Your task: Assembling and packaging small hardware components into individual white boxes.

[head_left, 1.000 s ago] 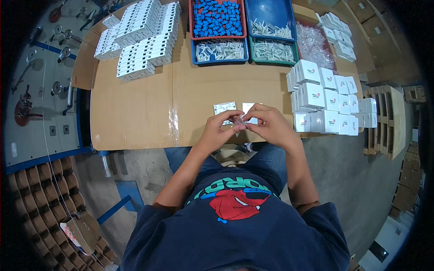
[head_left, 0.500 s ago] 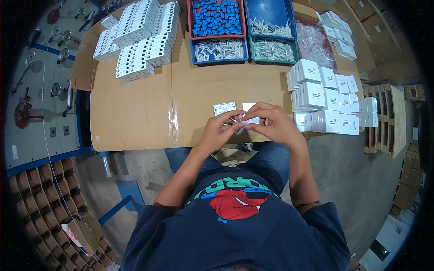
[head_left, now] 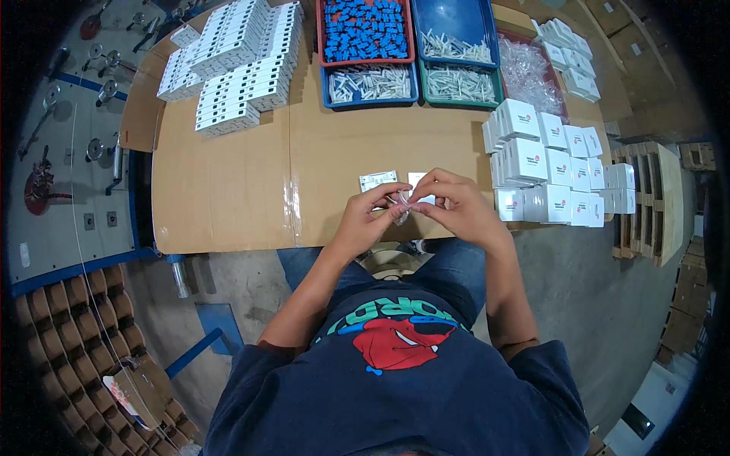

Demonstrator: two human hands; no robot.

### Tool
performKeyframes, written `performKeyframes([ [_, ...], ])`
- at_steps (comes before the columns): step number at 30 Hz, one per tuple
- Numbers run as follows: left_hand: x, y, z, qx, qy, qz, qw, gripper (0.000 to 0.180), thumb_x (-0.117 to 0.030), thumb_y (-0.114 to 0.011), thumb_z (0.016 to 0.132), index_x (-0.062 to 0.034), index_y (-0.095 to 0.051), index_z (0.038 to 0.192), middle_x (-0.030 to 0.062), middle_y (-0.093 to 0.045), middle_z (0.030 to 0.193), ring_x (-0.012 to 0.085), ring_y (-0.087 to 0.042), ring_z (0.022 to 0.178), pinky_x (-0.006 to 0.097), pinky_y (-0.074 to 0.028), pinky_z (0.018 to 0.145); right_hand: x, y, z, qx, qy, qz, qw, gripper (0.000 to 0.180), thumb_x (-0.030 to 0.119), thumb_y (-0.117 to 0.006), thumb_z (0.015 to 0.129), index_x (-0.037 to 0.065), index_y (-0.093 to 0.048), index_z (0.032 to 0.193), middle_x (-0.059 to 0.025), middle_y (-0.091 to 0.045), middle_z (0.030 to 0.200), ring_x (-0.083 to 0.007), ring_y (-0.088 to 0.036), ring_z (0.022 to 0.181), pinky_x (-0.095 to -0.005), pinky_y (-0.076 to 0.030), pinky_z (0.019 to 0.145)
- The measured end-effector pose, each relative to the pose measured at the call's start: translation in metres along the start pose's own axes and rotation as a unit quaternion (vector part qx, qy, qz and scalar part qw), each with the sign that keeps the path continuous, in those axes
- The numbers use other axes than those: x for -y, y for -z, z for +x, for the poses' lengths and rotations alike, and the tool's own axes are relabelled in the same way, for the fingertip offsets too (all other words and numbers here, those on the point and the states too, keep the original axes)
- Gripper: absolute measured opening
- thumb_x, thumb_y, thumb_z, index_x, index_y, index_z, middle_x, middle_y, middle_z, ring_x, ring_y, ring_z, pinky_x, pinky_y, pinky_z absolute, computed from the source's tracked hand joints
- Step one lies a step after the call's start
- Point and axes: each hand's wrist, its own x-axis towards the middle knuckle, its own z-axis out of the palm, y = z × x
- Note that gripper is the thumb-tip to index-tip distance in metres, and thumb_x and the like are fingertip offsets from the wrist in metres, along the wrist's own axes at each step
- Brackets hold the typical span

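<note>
Near the front edge of the cardboard-covered table, my two hands meet over a small clear, crinkled plastic piece (head_left: 401, 217); its exact kind is too small to make out. My left hand (head_left: 368, 219) pinches it between thumb and fingers from the left. From the other side my right hand (head_left: 459, 207) grips it with thumb and forefinger. Just beyond my left fingertips lies a flat white printed piece (head_left: 378, 180). A white box or card (head_left: 416, 178) lies behind my right fingers, mostly hidden by them.
Stacked white boxes (head_left: 247, 57) stand at the back left, more white boxes (head_left: 559, 167) at the right. Across the back sit a red tray (head_left: 322, 59) of blue parts, blue (head_left: 325, 101) and green (head_left: 456, 106) trays of pale slim pieces, and clear plastic (head_left: 525, 68) in a bin.
My fingers have shifted slightly on the clear plastic, and the right fingertips sit a little closer to the left ones. Both hands keep their hold; the table's other things look unmoved.
</note>
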Motion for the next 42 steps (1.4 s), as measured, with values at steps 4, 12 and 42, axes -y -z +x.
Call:
performKeyframes([
  [4, -0.003, 0.001, 0.000, 0.008, 0.005, 0.028, 1.000, 0.034, -0.007, -0.068, 0.097, -0.0009, -0.065, 0.130, 0.0074, -0.071, 0.111, 0.0156, -0.068, 0.103, 0.032, -0.055, 0.093, -0.001, 0.002, 0.000, -0.007, -0.029, 0.004, 1.000, 0.013, 0.007, -0.075, 0.088, 0.004, -0.074, 0.101, -0.0087, -0.070, 0.094, -0.0209, -0.065, 0.077, -0.0319, -0.051, 0.067],
  [12, -0.001, 0.002, 0.001, 0.012, -0.016, 0.048, 0.999, 0.034, -0.006, -0.068, 0.097, -0.0029, -0.065, 0.130, 0.0086, -0.069, 0.123, 0.0167, -0.066, 0.112, 0.034, -0.053, 0.097, 0.008, 0.003, 0.001, 0.007, -0.048, -0.007, 0.999, 0.011, 0.010, -0.071, 0.090, 0.002, -0.071, 0.099, -0.0101, -0.070, 0.091, -0.0234, -0.063, 0.072, -0.0332, -0.049, 0.065],
  [42, 0.005, 0.002, -0.020, -0.067, -0.014, 0.099, 0.993, 0.032, -0.009, -0.079, 0.088, -0.0016, -0.070, 0.118, 0.0094, -0.075, 0.105, 0.0162, -0.072, 0.093, 0.031, -0.056, 0.086, -0.142, 0.074, 0.113, -0.235, -0.091, -0.189, 0.949, 0.017, 0.007, -0.063, 0.089, 0.002, -0.074, 0.102, -0.0196, -0.074, 0.092, -0.0339, -0.072, 0.087, -0.0409, -0.057, 0.078],
])
